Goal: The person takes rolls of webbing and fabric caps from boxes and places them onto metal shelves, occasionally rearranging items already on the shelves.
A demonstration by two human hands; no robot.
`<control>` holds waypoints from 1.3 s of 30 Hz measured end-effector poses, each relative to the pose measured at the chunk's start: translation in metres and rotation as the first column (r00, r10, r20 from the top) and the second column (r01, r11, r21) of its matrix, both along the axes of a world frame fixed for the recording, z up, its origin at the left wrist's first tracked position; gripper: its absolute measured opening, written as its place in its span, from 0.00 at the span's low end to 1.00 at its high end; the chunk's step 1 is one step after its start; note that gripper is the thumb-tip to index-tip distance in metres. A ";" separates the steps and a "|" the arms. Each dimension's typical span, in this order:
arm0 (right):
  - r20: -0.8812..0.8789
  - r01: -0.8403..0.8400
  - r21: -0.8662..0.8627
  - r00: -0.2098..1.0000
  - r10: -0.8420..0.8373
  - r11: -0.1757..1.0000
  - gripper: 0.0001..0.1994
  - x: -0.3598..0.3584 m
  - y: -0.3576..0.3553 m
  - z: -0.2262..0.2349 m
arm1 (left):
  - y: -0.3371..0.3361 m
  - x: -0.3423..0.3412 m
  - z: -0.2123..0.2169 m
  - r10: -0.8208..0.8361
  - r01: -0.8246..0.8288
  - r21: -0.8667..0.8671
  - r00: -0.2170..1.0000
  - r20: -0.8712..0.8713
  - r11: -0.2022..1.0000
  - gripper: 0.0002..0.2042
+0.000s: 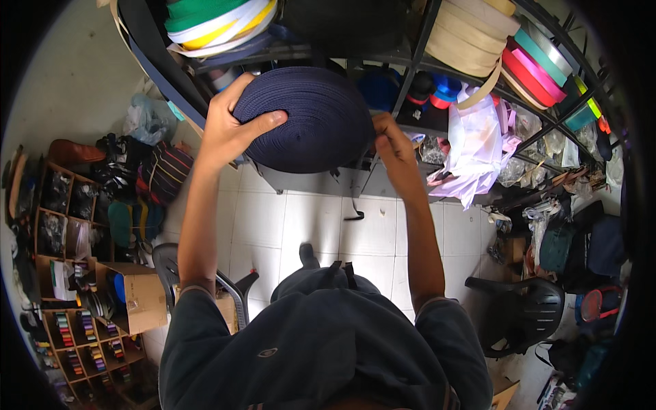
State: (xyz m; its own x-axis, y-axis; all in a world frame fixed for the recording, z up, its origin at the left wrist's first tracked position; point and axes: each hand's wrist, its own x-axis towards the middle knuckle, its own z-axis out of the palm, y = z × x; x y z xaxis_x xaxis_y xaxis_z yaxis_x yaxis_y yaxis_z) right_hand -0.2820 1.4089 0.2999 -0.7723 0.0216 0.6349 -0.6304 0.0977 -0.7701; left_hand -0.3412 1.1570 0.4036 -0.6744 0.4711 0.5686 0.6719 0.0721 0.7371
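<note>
A large, tightly wound roll of navy webbing [311, 116] is held up in front of me, its flat coiled side facing me. My left hand [239, 123] grips its left side, with the thumb lying across the coils and the fingers behind, mostly hidden. At the right edge of the roll, my right hand [395, 147] is closed, fingers curled against the webbing. A thin dark strip [355, 195] hangs below the roll near the right hand; where it starts is hidden.
Black metal shelving [424, 41] ahead bears beige webbing rolls [471, 37], coloured rolls and a pale plastic bag [471, 143]. Black plastic chairs [523, 314] stand on both sides. At left are a cardboard box [145, 301] and wooden cubbyholes [68, 239]; bags are piled at right.
</note>
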 end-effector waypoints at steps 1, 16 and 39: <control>-0.029 0.002 -0.024 1.000 -0.002 1.000 0.10 -0.010 -0.010 -0.005 | -0.003 -0.003 -0.002 0.008 -0.011 0.073 0.999 0.037 0.997 0.14; 0.176 0.302 -0.492 0.953 -0.246 0.817 0.17 -0.084 -0.105 0.034 | 0.050 -0.051 -0.048 -0.040 -0.395 0.806 0.889 0.457 0.442 0.21; -0.263 0.448 0.232 0.883 -0.388 0.863 0.21 -0.113 -0.118 0.074 | -0.037 -0.140 0.034 -0.220 0.115 -0.449 0.957 -0.190 0.886 0.23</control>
